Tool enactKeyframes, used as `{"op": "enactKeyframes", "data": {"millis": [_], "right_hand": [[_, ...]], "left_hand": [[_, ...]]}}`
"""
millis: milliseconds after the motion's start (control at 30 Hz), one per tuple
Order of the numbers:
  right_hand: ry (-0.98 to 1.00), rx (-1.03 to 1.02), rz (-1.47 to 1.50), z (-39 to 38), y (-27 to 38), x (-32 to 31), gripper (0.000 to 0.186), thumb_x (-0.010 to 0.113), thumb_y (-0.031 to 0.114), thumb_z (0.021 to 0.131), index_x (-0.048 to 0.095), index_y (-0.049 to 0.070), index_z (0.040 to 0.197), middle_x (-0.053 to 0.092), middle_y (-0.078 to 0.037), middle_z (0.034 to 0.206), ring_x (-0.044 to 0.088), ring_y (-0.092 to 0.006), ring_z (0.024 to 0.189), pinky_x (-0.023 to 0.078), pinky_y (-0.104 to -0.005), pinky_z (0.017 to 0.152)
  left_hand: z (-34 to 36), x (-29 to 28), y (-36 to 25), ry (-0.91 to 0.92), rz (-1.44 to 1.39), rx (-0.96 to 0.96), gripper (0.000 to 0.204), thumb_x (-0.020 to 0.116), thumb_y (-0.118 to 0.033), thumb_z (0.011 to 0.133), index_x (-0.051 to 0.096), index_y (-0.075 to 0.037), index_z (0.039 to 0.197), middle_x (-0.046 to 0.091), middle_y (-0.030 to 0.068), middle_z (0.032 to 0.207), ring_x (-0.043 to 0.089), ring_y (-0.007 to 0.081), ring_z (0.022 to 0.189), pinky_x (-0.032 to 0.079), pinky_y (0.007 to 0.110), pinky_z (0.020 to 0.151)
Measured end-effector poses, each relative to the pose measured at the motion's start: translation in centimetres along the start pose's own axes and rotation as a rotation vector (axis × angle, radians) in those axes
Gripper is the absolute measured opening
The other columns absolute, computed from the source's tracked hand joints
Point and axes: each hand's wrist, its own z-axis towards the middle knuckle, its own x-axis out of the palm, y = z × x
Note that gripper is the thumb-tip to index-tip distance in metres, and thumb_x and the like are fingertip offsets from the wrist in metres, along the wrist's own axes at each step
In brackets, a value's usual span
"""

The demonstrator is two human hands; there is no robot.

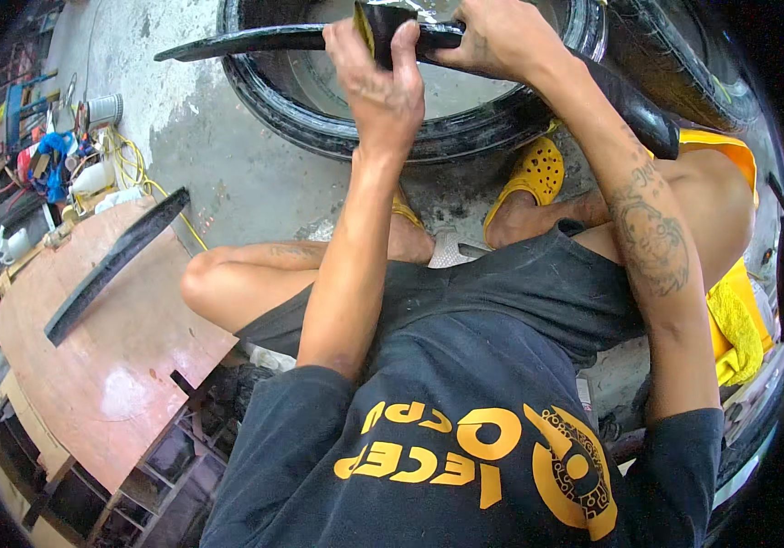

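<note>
A long, curved black strip (259,40) is held up in front of me, above a black tyre (319,128) lying on the floor. My left hand (383,96) is slightly blurred. Its thumb and fingers pinch a dark folded sheet (387,32) with a yellowish inner face, wrapped over the strip. To the right of it, my right hand (509,41) is closed around the same strip. Some of its fingers are hidden behind the strip and the hand itself. Farther right, a glossy black length (634,110) passes behind my right forearm; whether it belongs to the strip I cannot tell.
On my left stands a wooden board (54,384) with another dark strip (118,265) lying across it. Beyond are a grey ribbed cup (105,110), a yellow cord (132,164) and clutter. A second tyre (693,68) is at the far right. A yellow cloth (737,333) hangs beside my right arm.
</note>
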Motion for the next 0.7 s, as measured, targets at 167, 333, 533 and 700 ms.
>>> {"op": "enactKeyframes", "data": {"millis": [167,333,533,700], "right_hand": [[-0.009,-0.034,0.075,0.3,-0.5,0.4,0.047,0.079,0.049,0.072,0.077,0.003,0.083,0.072,-0.024,0.083,0.073,-0.0389,0.081,0.059,-0.0464,0.078],[-0.047,-0.017,0.142,0.5,-0.1,0.2,0.045,0.078,0.044,0.071,0.076,0.001,0.082,0.072,-0.026,0.084,0.072,-0.0412,0.081,0.059,-0.048,0.079],[-0.084,0.0,0.163,0.5,-0.4,0.4,0.046,0.079,0.045,0.071,0.076,0.001,0.079,0.072,-0.026,0.082,0.072,-0.0413,0.08,0.059,-0.0478,0.078],[-0.048,0.024,0.154,0.5,-0.4,0.1,0.044,0.078,0.046,0.072,0.076,0.002,0.078,0.072,-0.024,0.081,0.073,-0.0394,0.079,0.059,-0.0465,0.077]], "left_hand": [[-0.7,1.5,-0.3,-0.108,0.035,-0.1,0.035,0.074,-0.021,0.092,0.056,0.006,0.105,0.054,0.0207,0.099,0.054,0.0395,0.094,0.042,0.05,0.087],[1.1,1.3,2.1,-0.058,-0.013,-0.214,0.031,0.071,-0.019,0.093,0.054,0.004,0.103,0.051,0.0223,0.097,0.051,0.0424,0.088,0.042,0.05,0.081],[0.2,2.0,1.2,-0.003,0.082,-0.111,0.03,0.073,-0.022,0.094,0.057,0.003,0.099,0.056,0.0179,0.092,0.056,0.0326,0.082,0.047,0.043,0.078],[-0.6,3.1,0.3,-0.175,0.095,-0.078,0.039,0.076,-0.028,0.092,0.057,0.005,0.101,0.058,0.0199,0.092,0.057,0.0368,0.081,0.047,0.045,0.077]]}}
